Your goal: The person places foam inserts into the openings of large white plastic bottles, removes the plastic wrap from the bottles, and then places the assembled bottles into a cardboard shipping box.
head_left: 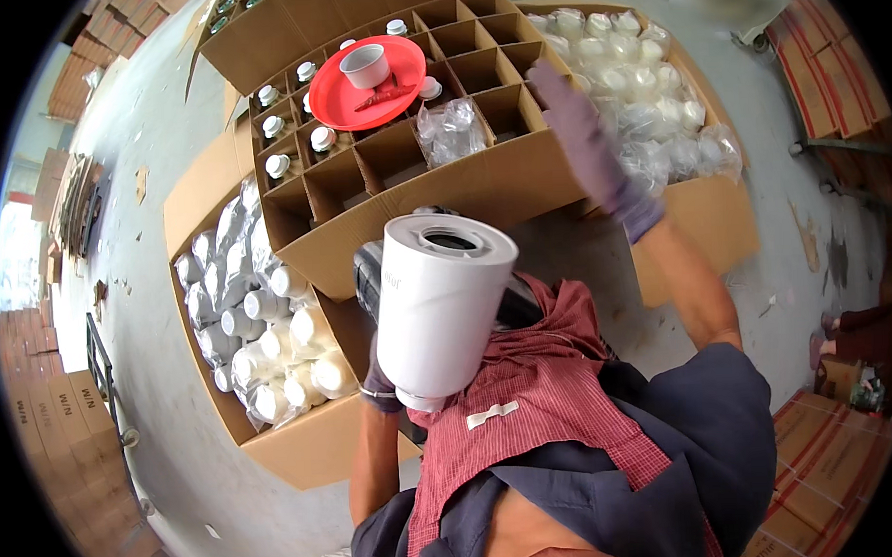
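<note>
A white cylindrical filter canister (437, 303) with a round hole in its top end stands upright in front of my apron. My left hand (378, 379), in a dark glove, grips it low on the left; most of its fingers are hidden behind the canister. My right hand (593, 141), in a purple-grey glove, is stretched out over the right edge of the divided carton (423, 196). Its fingers look extended, slightly blurred, with nothing seen in them. On the carton rests a red plate (327, 96) holding a white cup (365, 67) and a small dark red item (384, 97).
White-capped items (323, 138) fill several carton cells, and a crumpled clear bag (451, 131) sits in another. An open box of bagged white parts (271, 334) stands left, another (645, 75) right. Stacked cartons (68, 439) line the left side. A dark object (367, 279) shows behind the canister.
</note>
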Demonstrator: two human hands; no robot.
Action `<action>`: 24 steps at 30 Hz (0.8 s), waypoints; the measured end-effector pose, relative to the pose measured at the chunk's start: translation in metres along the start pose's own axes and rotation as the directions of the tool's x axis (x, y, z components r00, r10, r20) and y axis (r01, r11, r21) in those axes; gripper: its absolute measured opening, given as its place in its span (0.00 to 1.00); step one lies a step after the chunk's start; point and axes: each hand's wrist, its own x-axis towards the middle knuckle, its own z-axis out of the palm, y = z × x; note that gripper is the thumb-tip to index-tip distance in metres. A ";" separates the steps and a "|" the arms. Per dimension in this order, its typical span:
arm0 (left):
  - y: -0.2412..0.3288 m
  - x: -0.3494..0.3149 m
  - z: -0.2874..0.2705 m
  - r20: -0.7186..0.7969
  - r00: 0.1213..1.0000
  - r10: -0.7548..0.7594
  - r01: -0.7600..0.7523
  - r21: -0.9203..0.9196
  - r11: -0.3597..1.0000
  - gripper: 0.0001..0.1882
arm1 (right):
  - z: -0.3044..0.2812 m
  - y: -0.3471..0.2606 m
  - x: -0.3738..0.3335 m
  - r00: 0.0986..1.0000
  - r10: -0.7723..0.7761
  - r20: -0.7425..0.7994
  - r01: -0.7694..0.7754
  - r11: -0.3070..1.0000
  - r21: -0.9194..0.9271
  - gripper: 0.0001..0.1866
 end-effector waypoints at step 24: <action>0.113 0.023 0.000 0.116 0.665 0.738 -0.558 0.733 0.388 0.14 | 0.049 -0.020 -0.018 0.892 0.324 0.315 -0.345 0.939 0.011 0.60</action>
